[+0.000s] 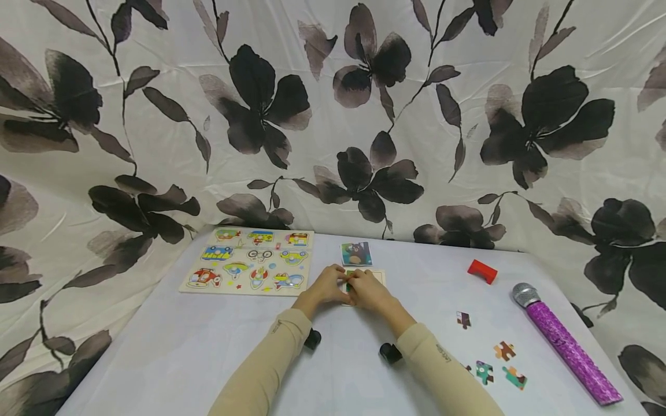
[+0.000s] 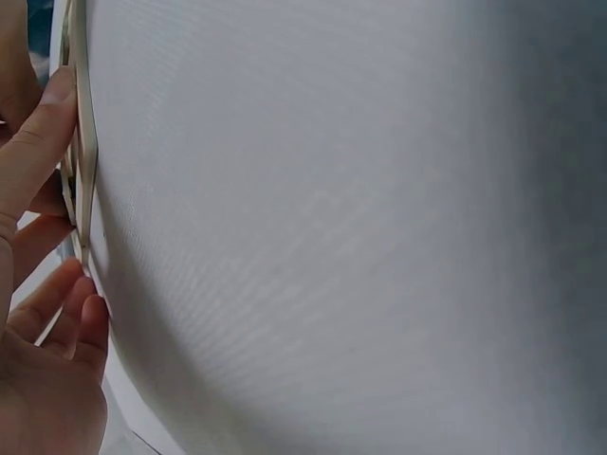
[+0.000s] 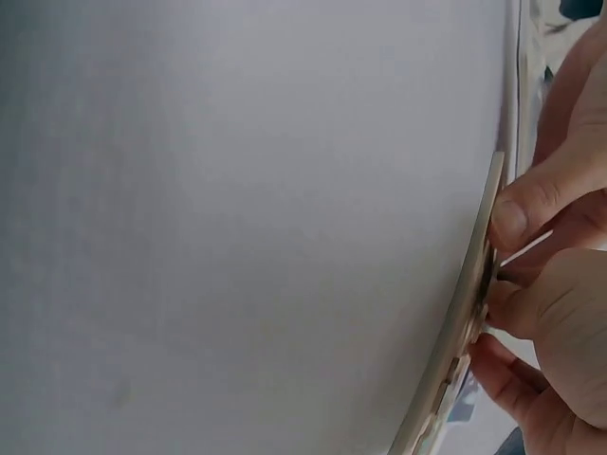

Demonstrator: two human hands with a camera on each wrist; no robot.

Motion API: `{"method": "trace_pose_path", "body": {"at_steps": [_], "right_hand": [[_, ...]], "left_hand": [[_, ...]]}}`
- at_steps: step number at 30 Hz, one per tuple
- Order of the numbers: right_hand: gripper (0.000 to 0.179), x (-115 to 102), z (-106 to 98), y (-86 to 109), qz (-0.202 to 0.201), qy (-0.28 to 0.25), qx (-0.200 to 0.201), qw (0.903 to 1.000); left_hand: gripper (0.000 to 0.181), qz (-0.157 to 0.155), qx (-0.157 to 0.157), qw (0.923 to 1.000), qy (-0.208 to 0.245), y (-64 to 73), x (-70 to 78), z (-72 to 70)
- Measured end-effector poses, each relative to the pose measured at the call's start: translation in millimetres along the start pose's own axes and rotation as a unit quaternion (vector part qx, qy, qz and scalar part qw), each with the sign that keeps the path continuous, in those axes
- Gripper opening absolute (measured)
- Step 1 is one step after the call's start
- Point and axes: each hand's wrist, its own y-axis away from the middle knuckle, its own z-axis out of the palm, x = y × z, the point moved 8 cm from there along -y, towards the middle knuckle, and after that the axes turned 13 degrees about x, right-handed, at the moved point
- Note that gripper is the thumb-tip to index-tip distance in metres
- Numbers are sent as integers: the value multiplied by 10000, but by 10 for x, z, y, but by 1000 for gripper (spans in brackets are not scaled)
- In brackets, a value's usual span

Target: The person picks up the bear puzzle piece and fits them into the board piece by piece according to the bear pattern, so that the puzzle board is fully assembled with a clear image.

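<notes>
sleeves [image 1: 267, 364] stretched across a white table [image 1: 156, 370]

closest to us are those two beige sleeves, coming in from the bottom and slanting toward each other. near the cuffs we see two small black objects, a left one [image 1: 312, 340] and a right one [image 1: 390, 353]. to the right of the right sleeve lie loose jigsaw pieces [image 1: 484, 372], one partly hidden by the sleeve and a dark one set farther back than the rest. at the far right we have a microphone [image 1: 569, 349] with a silvery head and a glittery purple handle, lying at a slant.

farther in, the left hand [image 1: 329, 284] and the right hand [image 1: 372, 288] meet over a small pale board [image 1: 382, 278]. both are partly closed, fingers bent. the wrist views show us thumb and fingertips touching the board, but we cannot tell whether either hand pinches a piece or only presses. a bit of green shows between them.

just left of the hands sits a larger board [image 1: 234, 290] with colourful vehicle pictures. well apart on the right is a red block [image 1: 483, 271]. just behind the small board we see a card [image 1: 356, 254] with a bear on it. farthest from us is a pale cloth [image 1: 452, 190] printed with dark flowers and leaves.
</notes>
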Motion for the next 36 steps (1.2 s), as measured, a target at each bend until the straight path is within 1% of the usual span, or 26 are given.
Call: {"method": "trace_pose_path", "body": {"at_steps": [3,7,11,14,16,19,20,21,24,27,31,33,36], "right_hand": [[25,-5,9,23,49,119,-33,9999],[25,-3,12,51,41,25,8,10000],[22,5,27,69,-104,-15,137,9999],[22,20,24,69,-97,-129,254,9995],[18,23,-9,58,-121,-220,390,9989],[3,25,-61,32,-123,-449,554,9974],[2,39,-68,26,-65,-550,583,9968],[5,52,-78,21,-33,-645,640,9959],[4,151,-61,22,451,-1059,635,9913],[7,243,-50,28,876,-1361,639,9847],[11,296,-28,35,1013,-1569,569,9808],[15,318,-15,36,1101,-1691,524,9780],[24,356,-7,31,1278,-1902,508,9721]], "left_hand": [[61,-3,8,10000,11,9,5,5],[61,-44,-26,10000,59,19,12,17],[60,-72,-34,10000,26,20,13,11],[59,-102,-21,9999,11,5,-3,7],[60,-120,-31,9999,8,-2,-11,9],[61,-191,-49,9998,60,-4,-19,14],[61,-198,-53,9998,64,0,-18,14],[61,-196,-51,9998,65,1,-21,17],[59,-164,-88,9998,52,17,-21,25],[53,40,-144,9999,-43,31,-4,24],[44,303,-119,9992,-217,43,25,13],[42,290,-117,9991,-270,45,27,6],[47,231,-128,9991,-322,45,26,-3]]}}
